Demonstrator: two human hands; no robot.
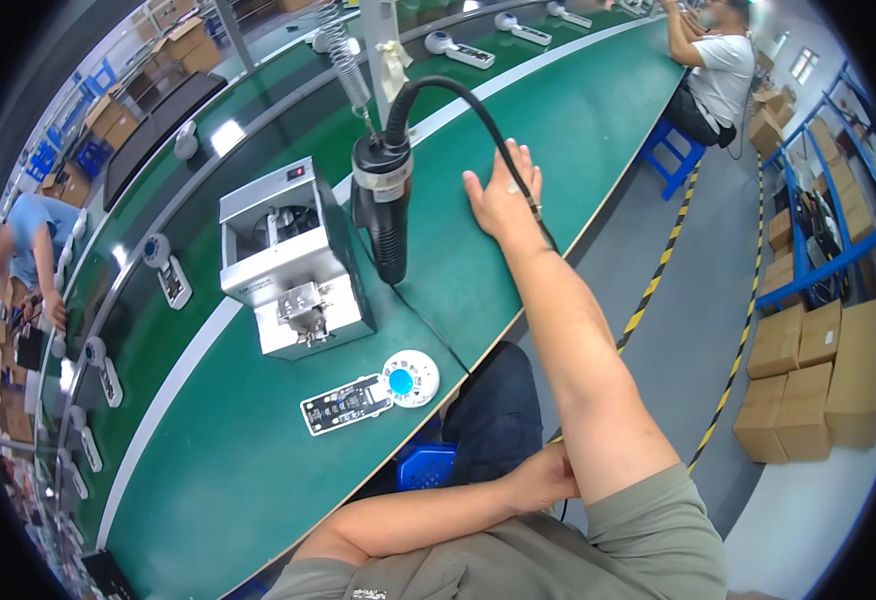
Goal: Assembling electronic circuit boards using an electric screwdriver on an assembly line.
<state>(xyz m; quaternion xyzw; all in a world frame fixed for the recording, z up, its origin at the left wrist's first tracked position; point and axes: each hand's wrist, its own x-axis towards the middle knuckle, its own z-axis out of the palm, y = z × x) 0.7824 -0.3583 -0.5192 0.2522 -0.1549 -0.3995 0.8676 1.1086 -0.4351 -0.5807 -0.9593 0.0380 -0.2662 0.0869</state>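
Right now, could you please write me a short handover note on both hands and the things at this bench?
Right hand: flat and open on the green bench, holding nothing, beside the black cable of the hanging electric screwdriver.
Left hand: off the bench, resting against the right arm near the elbow, empty.
Grey screw feeder: left of the screwdriver.
White round part with a blue centre and its circuit board: at the near edge, untouched.
Done: nothing visible. Left: part and screwdriver not yet picked up.
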